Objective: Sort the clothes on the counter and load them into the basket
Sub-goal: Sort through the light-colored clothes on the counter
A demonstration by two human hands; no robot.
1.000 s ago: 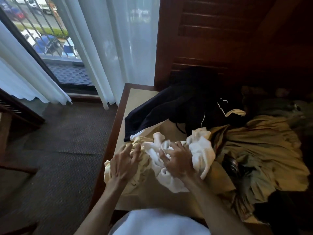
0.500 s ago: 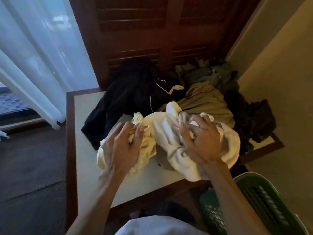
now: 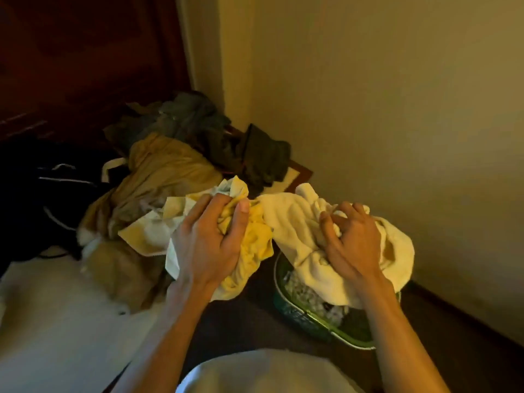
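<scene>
So both hands are full right now. The left hand (image 3: 211, 245) is bunched tight around a crumpled yellow cloth (image 3: 252, 242), thumb on top, fingers buried in the folds, and that cloth hangs in the air just left of the green basket (image 3: 326, 324), over the dark gap between the basket and the table (image 3: 51, 321). The right hand (image 3: 350, 239) has its fingers dug into a cream towel (image 3: 297, 225), gripping it directly above the basket, with the towel's lower folds drooping down over the basket's rim and hiding most of the opening. The two pieces touch each other between the hands. Inside the basket there's some pale patterned fabric (image 3: 306, 296) already lying at the bottom, though it's too blurry to say what it is exactly. Left of the basket, the table carries the rest of the pile: an olive-tan garment (image 3: 161, 177) nearest the yellow cloth, a black garment with white piping (image 3: 42, 188) further left, and grey-green clothes (image 3: 192, 120) heaped at the far corner, with one dark piece (image 3: 263, 154) slumped toward the table's far edge. The basket sits on the floor close to the plain wall (image 3: 397, 109).
</scene>
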